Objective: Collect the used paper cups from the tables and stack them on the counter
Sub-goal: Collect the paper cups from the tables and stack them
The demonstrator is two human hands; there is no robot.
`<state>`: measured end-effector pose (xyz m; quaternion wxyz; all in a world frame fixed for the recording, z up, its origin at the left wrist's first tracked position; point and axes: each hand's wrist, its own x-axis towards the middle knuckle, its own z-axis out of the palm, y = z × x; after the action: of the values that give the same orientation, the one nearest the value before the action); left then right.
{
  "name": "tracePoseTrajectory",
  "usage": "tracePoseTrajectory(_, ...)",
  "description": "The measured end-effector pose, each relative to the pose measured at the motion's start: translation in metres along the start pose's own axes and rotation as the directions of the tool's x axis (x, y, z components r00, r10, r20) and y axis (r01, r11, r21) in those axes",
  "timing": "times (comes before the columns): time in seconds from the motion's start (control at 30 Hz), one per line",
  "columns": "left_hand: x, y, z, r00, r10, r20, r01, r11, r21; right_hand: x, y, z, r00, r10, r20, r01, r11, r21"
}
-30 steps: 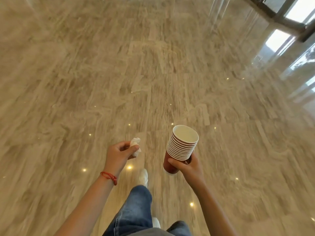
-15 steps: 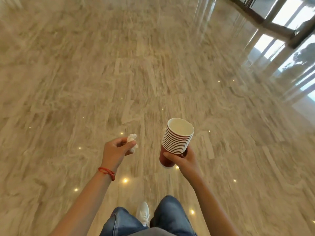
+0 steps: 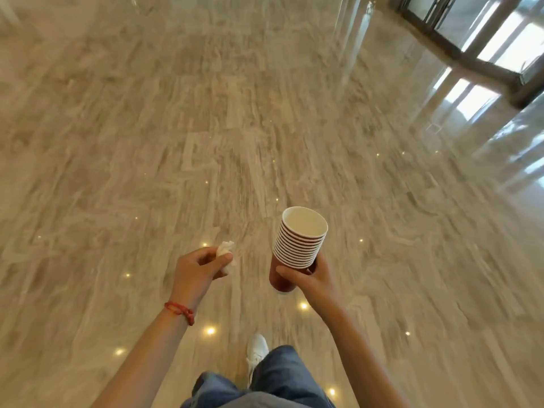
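Over the last second my legs have swapped: my white sneaker (image 3: 256, 348) now leads below my blue jeans (image 3: 265, 384), and the glossy beige marble-look floor (image 3: 147, 142) has slid under me, so I am walking on, carrying and not collecting. Both hands sit much as they did a moment ago. My right hand (image 3: 312, 278) is curled round the dark red base of the nested stack of red paper cups with white rims (image 3: 297, 245), thumb across the front, fingers behind; the stack rises up and away from my palm, tilted slightly left, its open white mouth facing me. My left hand (image 3: 197, 269), with a red cord bracelet (image 3: 179, 312) at the wrist, pinches a small crumpled white tissue (image 3: 225, 254) between thumb and fingers, just left of the cups and not touching them. Farther off, the dark-framed glass doors (image 3: 485, 39) have drawn nearer at upper right. No desk shows yet, so I judge the stacking is still ahead of me.
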<state>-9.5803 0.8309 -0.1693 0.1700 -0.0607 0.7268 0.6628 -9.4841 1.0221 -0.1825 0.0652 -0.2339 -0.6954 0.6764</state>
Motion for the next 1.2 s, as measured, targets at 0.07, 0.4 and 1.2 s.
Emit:
tracePoseTrajectory(0.07,0.047,0.023,0.011,1.0,0.001,-0.012,-0.001,1.0,-0.002,0.051,-0.02,-0.001,1.0,0.0,0.014,0.0,1.0,0.006)
tracePoseTrajectory(0.4,0.296,0.095,0.065,1.0,-0.01,-0.002,0.01,1.0,-0.004,0.306,-0.067,0.016,1.0,0.025,0.008,-0.025,1.0,-0.005)
tracePoseTrajectory(1.2,0.887,0.313,0.224,0.999,-0.037,-0.013,0.037,0.999,-0.02,0.938,-0.209,0.015,0.999,0.016,-0.046,-0.017,1.0,-0.017)
